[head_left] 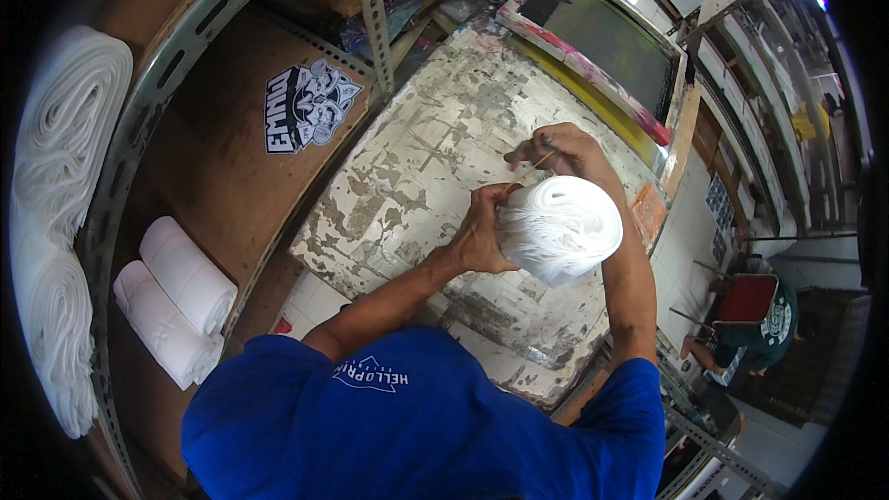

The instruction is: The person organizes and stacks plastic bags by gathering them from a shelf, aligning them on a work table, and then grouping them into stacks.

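Observation:
My left hand (483, 231) is wrapped round the side of a thick roll of thin white sheets (567, 227), whose layered, ruffled end faces up. Whether the sheets are plastic or cloth I cannot tell. Just beyond the roll, my right hand (560, 150) has its fingers bent in, slightly blurred by motion. A thin yellowish rubber band (544, 159) stretches from these fingers toward the far side of the roll and the left fingertips. Under both hands lies a worn table (389, 185) with peeling, paint-stained patches.
Left, a metal-framed shelf (269, 185) bears two white rolls (190, 273), with more white rolls (69, 130) at its outer edge. A framed printing screen (602, 42) lies at the table's far right. An orange packet (648, 213) is near my right forearm. Another person (773, 319) sits far right.

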`<action>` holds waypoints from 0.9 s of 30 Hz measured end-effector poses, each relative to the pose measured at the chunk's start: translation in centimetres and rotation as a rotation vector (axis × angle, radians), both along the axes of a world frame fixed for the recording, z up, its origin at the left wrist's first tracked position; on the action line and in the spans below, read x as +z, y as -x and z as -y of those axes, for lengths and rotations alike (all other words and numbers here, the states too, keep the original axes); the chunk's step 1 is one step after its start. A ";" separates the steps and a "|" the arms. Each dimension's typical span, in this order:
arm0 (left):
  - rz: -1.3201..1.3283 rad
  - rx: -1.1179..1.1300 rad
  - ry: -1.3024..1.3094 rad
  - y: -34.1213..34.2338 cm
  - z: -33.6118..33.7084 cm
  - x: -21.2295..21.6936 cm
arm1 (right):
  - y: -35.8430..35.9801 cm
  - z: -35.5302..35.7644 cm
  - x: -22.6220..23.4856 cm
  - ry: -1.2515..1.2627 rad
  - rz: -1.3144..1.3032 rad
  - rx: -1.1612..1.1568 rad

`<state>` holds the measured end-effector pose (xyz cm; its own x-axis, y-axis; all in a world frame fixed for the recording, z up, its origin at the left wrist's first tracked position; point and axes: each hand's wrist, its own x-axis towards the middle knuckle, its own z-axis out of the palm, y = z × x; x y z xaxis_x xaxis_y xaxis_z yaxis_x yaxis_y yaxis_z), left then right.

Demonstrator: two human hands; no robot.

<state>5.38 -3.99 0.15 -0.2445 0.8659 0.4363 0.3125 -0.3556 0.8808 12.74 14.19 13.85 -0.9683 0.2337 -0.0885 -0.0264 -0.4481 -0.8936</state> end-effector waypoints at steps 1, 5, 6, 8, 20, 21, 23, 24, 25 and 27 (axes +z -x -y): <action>-0.004 -0.005 0.021 0.1 0.2 0.3 | -0.7 -0.2 -0.3 0.118 0.003 -0.087; 0.053 -0.032 -0.033 -0.2 0.0 1.7 | -5.6 -3.2 -0.1 0.226 -0.083 -0.304; 0.038 -0.022 -0.016 -0.2 0.1 1.7 | -6.2 -3.3 1.0 0.096 -0.074 -0.257; 0.008 -0.001 0.014 -0.1 0.4 1.9 | -7.2 -3.1 4.4 -0.166 -0.056 -0.161; 0.006 0.016 0.007 -0.5 0.0 1.7 | -7.1 12.4 14.0 -1.533 0.302 0.674; 0.007 0.002 0.014 -0.6 0.1 1.9 | -8.3 12.9 13.5 -1.564 0.359 0.614; 0.015 0.002 0.019 -0.8 0.1 1.7 | -11.1 12.8 12.5 -1.624 0.465 0.496; 0.017 0.006 0.023 -0.8 0.1 1.6 | -11.8 12.5 12.7 -1.667 0.556 0.392; 0.009 0.014 0.014 -0.8 0.1 1.5 | -12.3 12.3 13.1 -1.706 0.646 0.288; -0.012 0.028 -0.003 -0.6 -0.2 1.6 | -13.3 10.6 13.9 -1.655 0.817 0.194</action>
<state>5.96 -3.80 1.73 -0.2638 0.8572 0.4423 0.3327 -0.3495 0.8758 26.01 3.63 27.79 -0.8286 0.4630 -0.3149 0.5214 0.8429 -0.1329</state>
